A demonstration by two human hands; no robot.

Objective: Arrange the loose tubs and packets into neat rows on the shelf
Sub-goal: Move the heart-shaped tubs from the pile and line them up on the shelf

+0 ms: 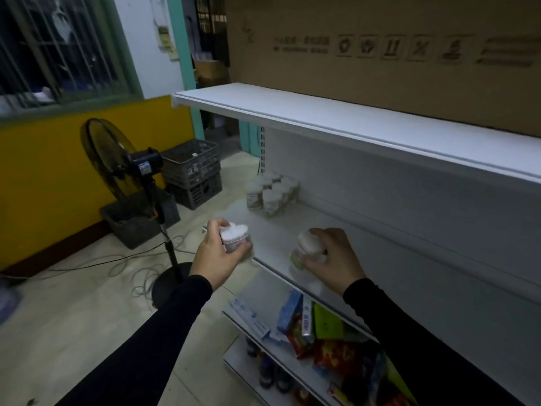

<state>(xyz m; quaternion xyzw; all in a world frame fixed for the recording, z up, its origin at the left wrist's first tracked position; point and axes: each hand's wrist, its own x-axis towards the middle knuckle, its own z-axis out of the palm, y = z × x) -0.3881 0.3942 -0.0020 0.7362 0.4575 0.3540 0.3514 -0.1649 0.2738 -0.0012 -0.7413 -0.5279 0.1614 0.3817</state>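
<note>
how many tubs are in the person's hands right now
2: one tub gripped in the left hand off the shelf edge, one tub under the right hand on the middle shelf.

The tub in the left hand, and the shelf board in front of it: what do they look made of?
Tub: probably clear plastic, since white contents show through its top and wall; blur leaves it open. The left hand grips it. Shelf board: likely white painted metal, smooth and matte with a thin folded front lip.

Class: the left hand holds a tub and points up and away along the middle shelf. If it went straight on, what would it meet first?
Probably the group of tubs at the shelf's far end; the left hand has bare shelf before that, though depth is unclear.
</note>
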